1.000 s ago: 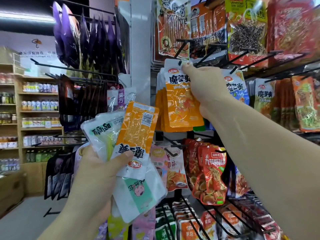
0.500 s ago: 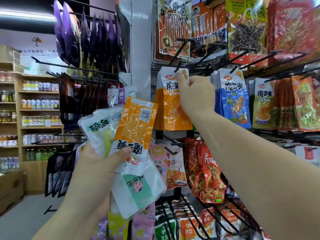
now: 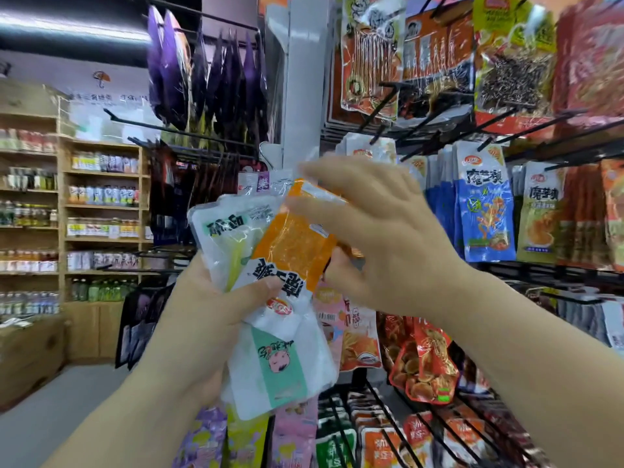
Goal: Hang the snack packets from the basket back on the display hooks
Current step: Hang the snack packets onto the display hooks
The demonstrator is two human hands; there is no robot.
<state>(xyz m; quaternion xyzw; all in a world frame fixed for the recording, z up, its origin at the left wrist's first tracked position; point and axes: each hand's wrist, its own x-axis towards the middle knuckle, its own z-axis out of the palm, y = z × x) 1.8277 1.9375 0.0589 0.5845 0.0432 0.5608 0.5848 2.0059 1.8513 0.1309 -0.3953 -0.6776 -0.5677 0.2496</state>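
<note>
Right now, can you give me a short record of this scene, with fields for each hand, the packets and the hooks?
left hand: grips three packets, thumb on the orange packet
right hand: fingers spread over the orange packet's top
other held packets: two white packets, behind the orange one
hooks: black; blue packets hang beyond the right hand

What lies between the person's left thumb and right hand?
The orange packet, topmost of the packets the left hand grips, spans that stretch in the head view; the right hand reaches its far edge.
</note>
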